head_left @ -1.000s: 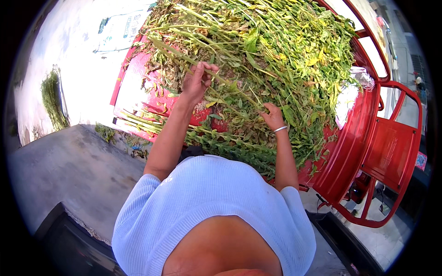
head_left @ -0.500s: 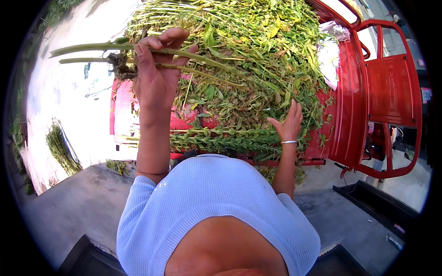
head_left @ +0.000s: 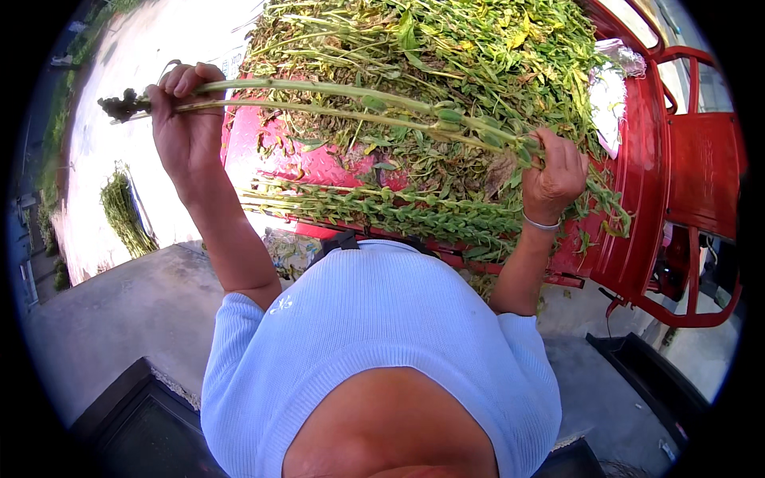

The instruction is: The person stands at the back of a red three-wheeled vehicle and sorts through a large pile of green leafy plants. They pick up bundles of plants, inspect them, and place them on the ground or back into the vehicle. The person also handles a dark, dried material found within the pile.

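Sunlit pale ground [head_left: 135,92] spreads to the left of a red cargo bed [head_left: 323,164], whose far part carries a heap of green and yellowing plants [head_left: 494,56]. Over the bed, two long stalks [head_left: 343,91] stretch from left to right: the person's left hand [head_left: 187,119] pinches them near a dark root clump [head_left: 123,105], while the right hand [head_left: 555,171] is closed around their podded part. Along the bed's near edge lies a row of leafy stems [head_left: 382,209].

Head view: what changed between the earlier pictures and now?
The left hand has moved left, still holding stalks. The right hand, open half a second ago, has moved right and closed on their podded part. They now stretch between both hands. The plant pile on the red bed stayed put.
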`<action>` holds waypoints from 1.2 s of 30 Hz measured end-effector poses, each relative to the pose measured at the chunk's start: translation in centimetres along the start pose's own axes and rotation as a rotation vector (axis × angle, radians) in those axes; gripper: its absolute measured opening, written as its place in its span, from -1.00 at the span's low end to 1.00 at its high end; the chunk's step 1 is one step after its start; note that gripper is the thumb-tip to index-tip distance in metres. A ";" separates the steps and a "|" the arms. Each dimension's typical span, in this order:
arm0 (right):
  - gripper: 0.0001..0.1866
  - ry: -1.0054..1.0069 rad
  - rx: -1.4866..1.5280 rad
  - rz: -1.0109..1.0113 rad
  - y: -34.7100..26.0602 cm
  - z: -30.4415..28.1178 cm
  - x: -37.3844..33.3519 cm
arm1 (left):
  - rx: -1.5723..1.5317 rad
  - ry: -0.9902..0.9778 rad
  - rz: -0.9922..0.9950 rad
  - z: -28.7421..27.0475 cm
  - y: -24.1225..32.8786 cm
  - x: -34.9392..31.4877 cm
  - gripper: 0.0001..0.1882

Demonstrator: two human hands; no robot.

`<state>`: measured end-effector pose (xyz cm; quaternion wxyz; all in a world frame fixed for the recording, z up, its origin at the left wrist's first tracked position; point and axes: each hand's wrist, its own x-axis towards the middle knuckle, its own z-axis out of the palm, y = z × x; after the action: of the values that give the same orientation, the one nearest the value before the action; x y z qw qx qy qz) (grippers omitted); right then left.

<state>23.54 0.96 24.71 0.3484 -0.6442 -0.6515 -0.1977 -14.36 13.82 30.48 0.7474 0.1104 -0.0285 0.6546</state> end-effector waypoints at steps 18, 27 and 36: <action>-0.74 -0.856 0.002 0.306 8.5 2.8 -21.9 | 1.565 0.699 -0.599 -25.0 7.9 5.8 -0.28; -0.66 -1.165 0.213 0.098 -1.8 11.0 -21.8 | 2.779 -0.330 -0.128 -15.6 -6.4 -4.6 -0.36; -0.65 -1.289 0.276 0.041 -7.8 17.1 -22.6 | 2.688 -0.580 -0.852 -27.0 -10.3 -18.5 -0.31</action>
<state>10.85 -3.53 -1.37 -0.0282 -0.5952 -0.7368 0.3195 -9.57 0.10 -0.61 0.1823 0.8454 0.4852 -0.1293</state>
